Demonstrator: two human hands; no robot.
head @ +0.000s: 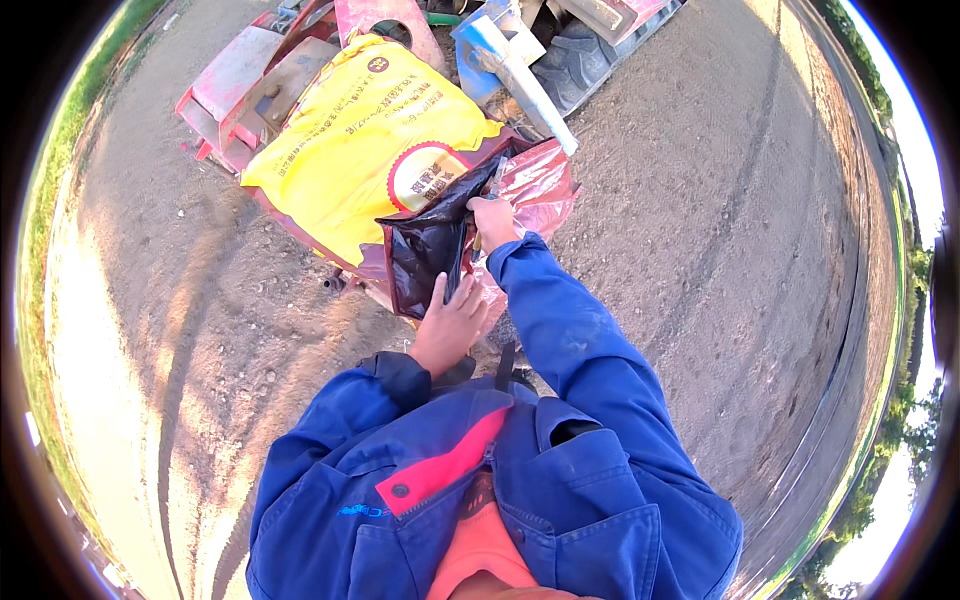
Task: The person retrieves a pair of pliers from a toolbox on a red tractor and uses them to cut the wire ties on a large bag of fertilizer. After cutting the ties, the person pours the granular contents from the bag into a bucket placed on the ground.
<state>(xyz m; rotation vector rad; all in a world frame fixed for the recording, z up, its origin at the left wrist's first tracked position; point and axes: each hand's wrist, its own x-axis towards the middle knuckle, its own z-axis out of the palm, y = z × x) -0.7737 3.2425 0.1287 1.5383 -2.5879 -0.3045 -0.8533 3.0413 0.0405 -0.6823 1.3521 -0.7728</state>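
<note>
A large yellow printed plastic sack [337,142] lies in front of me on a red machine. Its near end gapes, showing a black inner lining [427,251] and a translucent pink liner [536,176] on the right. My right hand [493,222] is closed around a thin tool with a metal blade [496,178], perhaps a knife, over the sack's mouth; a bit of its handle shows below the fist. My left hand [451,319], fingers spread, rests against the near edge of the black and pink plastic. Whether it pinches any plastic cannot be told.
Red metal machine parts [225,105] stand at the upper left, beyond and under the sack. A blue metal bar [525,79] juts out near its upper right corner, beside a black lugged tyre [592,64]. Bare dirt ground [690,187] with wheel tracks surrounds the machine.
</note>
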